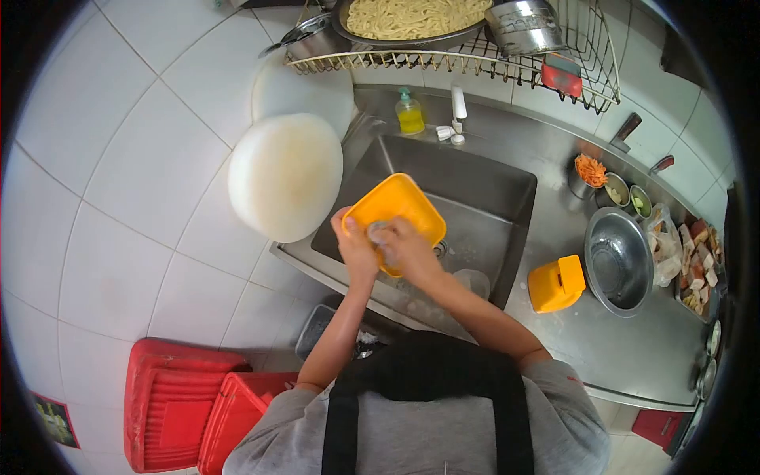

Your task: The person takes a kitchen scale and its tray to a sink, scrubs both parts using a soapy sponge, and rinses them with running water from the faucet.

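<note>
My left hand (359, 249) grips the left side of a yellow plastic container (412, 204), tilted over the sink (495, 190) with its inside facing up. Inside the container, my right hand (412, 252) is closed on a greyish scrubber (378, 233) and presses it against the plastic. The fingers partly cover the scrubber, so its exact kind is unclear. Below the right forearm, a clear round bowl (473, 281) sits in the basin and is partly hidden. A second yellow container (556, 283) stands on the steel counter to the right.
Behind the sink are a soap bottle (409, 112) and a white tap (458, 107). Round white boards (286, 178) lean at left. A metal bowl (619, 261), food cups and knives occupy the right counter. A wire rack (507, 67) holds noodles above. Red bins (178, 404) stand lower left.
</note>
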Demonstrator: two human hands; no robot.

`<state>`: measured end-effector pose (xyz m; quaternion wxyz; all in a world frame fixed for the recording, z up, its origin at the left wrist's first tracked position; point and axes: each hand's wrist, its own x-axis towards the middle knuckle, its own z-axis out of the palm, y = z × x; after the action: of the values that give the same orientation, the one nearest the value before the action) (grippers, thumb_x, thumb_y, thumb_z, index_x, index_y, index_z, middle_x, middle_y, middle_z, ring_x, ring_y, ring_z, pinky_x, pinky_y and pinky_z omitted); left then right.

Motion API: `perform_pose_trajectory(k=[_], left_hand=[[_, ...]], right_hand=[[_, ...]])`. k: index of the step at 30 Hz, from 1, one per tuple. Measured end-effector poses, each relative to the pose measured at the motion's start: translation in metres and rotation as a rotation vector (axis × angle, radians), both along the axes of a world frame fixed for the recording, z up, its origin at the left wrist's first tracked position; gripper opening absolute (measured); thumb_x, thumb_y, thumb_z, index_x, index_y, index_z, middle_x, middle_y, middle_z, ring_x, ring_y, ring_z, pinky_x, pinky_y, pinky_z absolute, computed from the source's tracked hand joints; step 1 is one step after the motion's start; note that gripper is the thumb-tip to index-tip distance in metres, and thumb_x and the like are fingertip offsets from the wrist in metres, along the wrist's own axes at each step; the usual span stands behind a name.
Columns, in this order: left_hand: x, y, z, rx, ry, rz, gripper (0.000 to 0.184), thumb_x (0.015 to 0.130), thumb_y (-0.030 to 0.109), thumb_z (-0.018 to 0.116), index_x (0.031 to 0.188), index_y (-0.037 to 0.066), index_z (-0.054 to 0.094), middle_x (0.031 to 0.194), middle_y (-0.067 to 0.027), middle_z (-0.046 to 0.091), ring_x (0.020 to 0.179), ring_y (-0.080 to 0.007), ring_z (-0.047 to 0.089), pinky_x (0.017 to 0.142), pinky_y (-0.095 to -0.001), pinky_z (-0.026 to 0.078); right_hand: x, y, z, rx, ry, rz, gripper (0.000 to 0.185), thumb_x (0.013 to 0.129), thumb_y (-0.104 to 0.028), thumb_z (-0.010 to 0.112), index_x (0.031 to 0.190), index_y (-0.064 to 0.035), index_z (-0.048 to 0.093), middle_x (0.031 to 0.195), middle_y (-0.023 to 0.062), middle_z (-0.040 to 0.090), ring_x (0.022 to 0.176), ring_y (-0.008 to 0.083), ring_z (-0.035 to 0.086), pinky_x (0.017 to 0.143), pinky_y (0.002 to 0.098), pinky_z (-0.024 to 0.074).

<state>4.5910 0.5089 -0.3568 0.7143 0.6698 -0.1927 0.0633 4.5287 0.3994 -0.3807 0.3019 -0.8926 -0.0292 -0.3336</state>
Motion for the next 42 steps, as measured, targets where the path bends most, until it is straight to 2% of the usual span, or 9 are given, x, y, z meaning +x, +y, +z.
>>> perform_pose_trajectory(k=[2, 5, 15, 22, 25, 29, 32, 36, 42], left_hand=[[-0.012, -0.007, -0.012, 0.088, -0.04, -0.018, 0.043, 0.106, 0.041, 0.032, 0.125, 0.004, 0.044, 0.107, -0.0147, 0.06, 0.1, -0.0217, 0.059, 0.088, -0.0345, 0.047], [-0.015, -0.007, -0.014, 0.2, -0.075, -0.01, 0.045, 0.105, 0.042, 0.032, 0.127, 0.004, 0.044, 0.109, -0.0175, 0.062, 0.1, -0.0255, 0.062, 0.086, -0.0362, 0.048], [0.002, -0.006, 0.019, 0.244, -0.337, 0.044, 0.049, 0.104, 0.043, 0.036, 0.122, 0.0, 0.051, 0.105, -0.0166, 0.065, 0.096, -0.0249, 0.064, 0.086, -0.034, 0.048], [0.007, -0.016, 0.009, 0.176, -0.385, 0.023, 0.051, 0.104, 0.043, 0.036, 0.122, -0.002, 0.052, 0.115, -0.0166, 0.061, 0.106, -0.0253, 0.06, 0.092, -0.035, 0.045], [0.007, -0.022, 0.006, 0.16, -0.328, 0.041, 0.045, 0.105, 0.038, 0.037, 0.12, -0.001, 0.054, 0.114, -0.0166, 0.062, 0.108, -0.0276, 0.06, 0.094, -0.036, 0.045], [0.014, -0.032, -0.033, 0.043, 0.139, -0.211, 0.046, 0.104, 0.042, 0.039, 0.129, 0.004, 0.041, 0.115, -0.0134, 0.057, 0.102, -0.0237, 0.059, 0.088, -0.0346, 0.048], [-0.005, -0.049, -0.036, 0.187, 0.462, -0.482, 0.06, 0.101, 0.051, 0.042, 0.14, 0.006, 0.031, 0.12, -0.0159, 0.053, 0.111, -0.0234, 0.055, 0.092, -0.0374, 0.046], [-0.029, -0.055, -0.041, 0.467, 0.478, -0.632, 0.075, 0.098, 0.053, 0.049, 0.153, 0.013, 0.018, 0.143, -0.0185, 0.039, 0.129, -0.027, 0.046, 0.098, -0.0423, 0.044], [-0.03, -0.046, -0.083, 0.613, 0.46, -0.793, 0.057, 0.098, 0.046, 0.053, 0.142, 0.012, 0.043, 0.137, -0.0123, 0.046, 0.123, -0.0242, 0.05, 0.098, -0.0404, 0.044]], right_hand=[[0.002, 0.016, 0.005, 0.066, 0.121, 0.009, 0.022, 0.081, -0.014, 0.06, 0.102, -0.0087, 0.066, 0.109, 0.0112, 0.058, 0.108, 0.031, 0.056, 0.087, 0.0403, 0.0466], [0.013, -0.023, 0.009, -0.203, -0.222, -0.144, 0.025, 0.081, -0.016, 0.058, 0.104, -0.0091, 0.065, 0.11, 0.0098, 0.058, 0.108, 0.0284, 0.055, 0.087, 0.0413, 0.0452], [-0.009, -0.026, 0.0, -0.485, 0.037, -0.516, 0.028, 0.085, -0.014, 0.053, 0.11, -0.0078, 0.063, 0.116, 0.0048, 0.058, 0.102, 0.0208, 0.054, 0.077, 0.034, 0.0401], [-0.027, -0.003, -0.012, -0.197, 0.204, -0.137, 0.022, 0.082, -0.017, 0.058, 0.101, -0.011, 0.067, 0.107, 0.0105, 0.062, 0.099, 0.0277, 0.054, 0.082, 0.044, 0.0406], [-0.041, 0.015, 0.001, -0.122, 0.21, -0.046, 0.024, 0.081, -0.017, 0.06, 0.103, -0.0109, 0.067, 0.107, 0.0111, 0.062, 0.102, 0.0297, 0.055, 0.088, 0.0461, 0.0412], [-0.066, -0.007, -0.008, -0.122, 0.255, -0.039, 0.023, 0.083, -0.017, 0.06, 0.103, -0.0098, 0.067, 0.108, 0.0122, 0.062, 0.106, 0.0314, 0.057, 0.088, 0.0449, 0.0438], [-0.089, -0.031, -0.018, -0.215, 0.212, -0.095, 0.021, 0.083, -0.017, 0.06, 0.102, -0.0096, 0.067, 0.104, 0.0112, 0.063, 0.103, 0.032, 0.06, 0.083, 0.0431, 0.0473], [-0.109, -0.086, -0.043, -0.324, 0.561, -0.421, 0.02, 0.083, -0.015, 0.059, 0.1, -0.0125, 0.068, 0.097, 0.008, 0.066, 0.094, 0.0284, 0.064, 0.079, 0.042, 0.0495], [-0.131, -0.169, -0.085, -0.416, 0.746, -0.884, 0.019, 0.087, -0.017, 0.056, 0.101, -0.0137, 0.068, 0.101, 0.0081, 0.065, 0.098, 0.0249, 0.062, 0.08, 0.0404, 0.0467]])
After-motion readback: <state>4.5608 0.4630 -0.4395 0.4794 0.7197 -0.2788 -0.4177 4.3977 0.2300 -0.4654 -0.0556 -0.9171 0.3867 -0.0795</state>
